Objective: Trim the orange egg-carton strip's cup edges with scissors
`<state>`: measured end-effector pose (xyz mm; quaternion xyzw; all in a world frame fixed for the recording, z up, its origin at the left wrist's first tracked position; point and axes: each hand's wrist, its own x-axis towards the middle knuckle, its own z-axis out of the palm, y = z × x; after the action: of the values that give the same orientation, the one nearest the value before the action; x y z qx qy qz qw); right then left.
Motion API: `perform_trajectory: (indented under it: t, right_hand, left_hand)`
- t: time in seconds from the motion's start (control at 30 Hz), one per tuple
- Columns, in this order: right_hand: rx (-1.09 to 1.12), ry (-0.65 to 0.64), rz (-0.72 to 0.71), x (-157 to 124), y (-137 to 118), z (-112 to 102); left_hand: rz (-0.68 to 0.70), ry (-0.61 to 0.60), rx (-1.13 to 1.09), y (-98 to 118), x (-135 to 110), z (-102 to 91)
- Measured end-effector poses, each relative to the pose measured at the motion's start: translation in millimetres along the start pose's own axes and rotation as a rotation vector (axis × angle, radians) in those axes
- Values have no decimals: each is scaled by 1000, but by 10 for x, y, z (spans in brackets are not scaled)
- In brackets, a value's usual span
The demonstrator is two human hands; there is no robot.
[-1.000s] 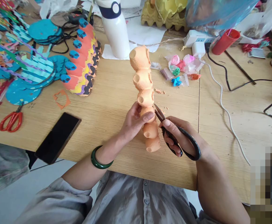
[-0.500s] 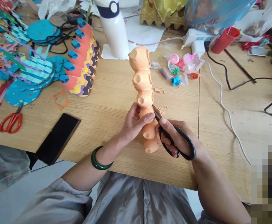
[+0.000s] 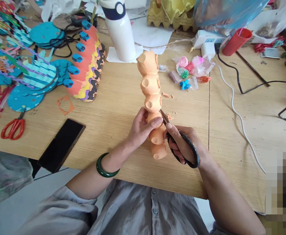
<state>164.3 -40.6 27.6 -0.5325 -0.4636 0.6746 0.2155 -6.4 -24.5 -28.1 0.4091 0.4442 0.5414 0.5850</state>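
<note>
An orange egg-carton strip [image 3: 149, 85] with a row of rounded bumps stretches away from me over the table. My left hand [image 3: 143, 125] is closed around its lower middle, the thumb lying across the top. In my right hand [image 3: 182, 140] is a pair of black-handled scissors [image 3: 196, 156], fingers through the loops. Its blades rest against the strip's right edge, close to my left thumb, and look nearly closed. Small orange scraps [image 3: 169, 116] lie just right of the strip.
A painted egg-carton piece [image 3: 87, 65], blue paper discs [image 3: 25, 98], red-handled scissors [image 3: 13, 128] and a phone [image 3: 61, 145] lie to the left. Behind stand a white bottle [image 3: 120, 36] and egg trays [image 3: 171, 19]. Bagged clay [image 3: 189, 68], a power strip [image 3: 206, 39] and cables are on the right.
The handles of the black scissors have come closer together as my right hand closed and shifted slightly left. My left hand keeps its hold on the strip.
</note>
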Motion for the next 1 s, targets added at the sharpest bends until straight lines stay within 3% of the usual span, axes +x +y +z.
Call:
perform_trajectory:
  t: [0.37, 0.6, 0.83, 1.0]
  right_hand:
    - [-42, 5, 29, 10, -4, 4]
    - [67, 19, 21, 122, 25, -64]
    - [-76, 34, -203, 156, 50, -157]
    - [-492, 255, -416, 217, 159, -163]
  left_hand:
    - [-31, 12, 18, 14, 0, -9]
    - [-94, 63, -39, 63, 37, 8]
    - [-179, 111, -229, 114, 55, 36]
    - [-229, 167, -332, 176, 60, 58]
